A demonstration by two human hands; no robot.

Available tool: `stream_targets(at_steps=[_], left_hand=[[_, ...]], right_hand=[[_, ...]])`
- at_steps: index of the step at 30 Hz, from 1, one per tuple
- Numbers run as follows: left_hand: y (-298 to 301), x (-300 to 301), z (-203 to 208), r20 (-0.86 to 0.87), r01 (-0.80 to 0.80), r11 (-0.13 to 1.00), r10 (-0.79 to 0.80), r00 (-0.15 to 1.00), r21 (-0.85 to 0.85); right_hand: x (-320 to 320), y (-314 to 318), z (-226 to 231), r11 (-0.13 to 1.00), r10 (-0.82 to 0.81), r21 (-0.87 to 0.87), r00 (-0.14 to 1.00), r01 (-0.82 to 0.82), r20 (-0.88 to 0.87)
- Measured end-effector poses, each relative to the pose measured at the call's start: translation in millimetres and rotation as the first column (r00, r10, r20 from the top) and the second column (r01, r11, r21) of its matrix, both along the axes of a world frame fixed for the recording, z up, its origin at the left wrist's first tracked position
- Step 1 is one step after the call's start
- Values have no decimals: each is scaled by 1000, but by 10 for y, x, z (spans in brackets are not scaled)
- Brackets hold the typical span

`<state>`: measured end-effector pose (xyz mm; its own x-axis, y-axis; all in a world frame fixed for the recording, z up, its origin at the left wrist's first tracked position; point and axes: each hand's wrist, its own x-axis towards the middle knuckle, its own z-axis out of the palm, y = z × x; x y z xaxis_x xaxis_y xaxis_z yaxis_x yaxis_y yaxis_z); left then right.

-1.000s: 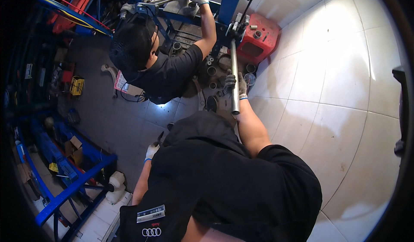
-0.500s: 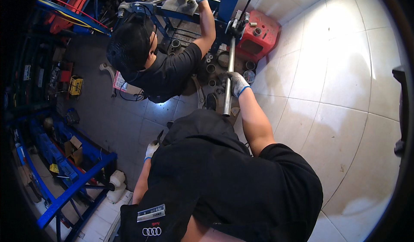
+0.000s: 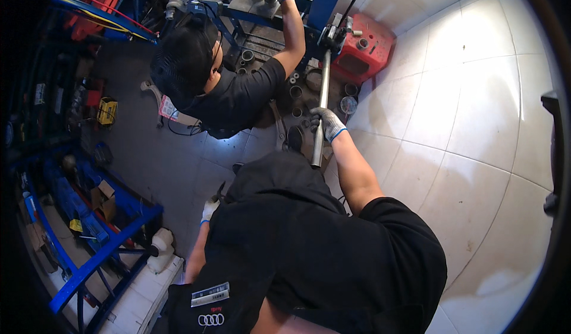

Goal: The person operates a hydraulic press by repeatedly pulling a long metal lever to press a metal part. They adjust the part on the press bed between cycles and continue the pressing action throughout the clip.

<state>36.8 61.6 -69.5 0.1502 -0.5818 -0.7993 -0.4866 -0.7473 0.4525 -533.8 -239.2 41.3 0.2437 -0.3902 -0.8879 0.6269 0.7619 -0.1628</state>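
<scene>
Metal pipe (image 3: 325,84) runs, in the head view, from just beside the red stool (image 3: 377,48) toward the wearer. Left of that stool lie metal rings (image 3: 296,98); farther left crouches a co-worker (image 3: 235,99). Nearer the wearer than the stool, the right hand (image 3: 328,123) wraps around the pipe; the left hand (image 3: 210,208), well apart from the stool, is partly hidden beside a dark hooked tool (image 3: 221,189), its grip impossible to tell.

The bar (image 3: 325,81) is coloured silver-grey. The right hand (image 3: 329,123) is gloved in white and dark grey, trimmed with blue; the left hand (image 3: 210,208) is gloved in off-white, likewise trimmed. Red is shown by the stool (image 3: 376,53), blue by the post (image 3: 326,2) and rack (image 3: 110,249), yellow by a box (image 3: 107,111). The cream tiles (image 3: 443,111) are crossed by thin dark lines.
</scene>
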Motion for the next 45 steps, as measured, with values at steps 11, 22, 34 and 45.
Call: stream_targets(at_steps=[11,22,34,45], left_hand=[[-408,-344,346,127,222,969,-208,970,-110],[-748,-571,1102,141,164,986,-168,976,35],[-669,-482,984,87,97,992,-90,992,-81],[-326,-415,778,92,-124,992,124,988,0]], right_hand=[[-1,168,450,999,-11,48,998,7,65],[-109,511,1486,980,-45,-199,968,-5,-246],[-356,-112,1426,934,-42,-358,996,13,-74],[-399,-355,2778,827,-164,-534,984,175,68]])
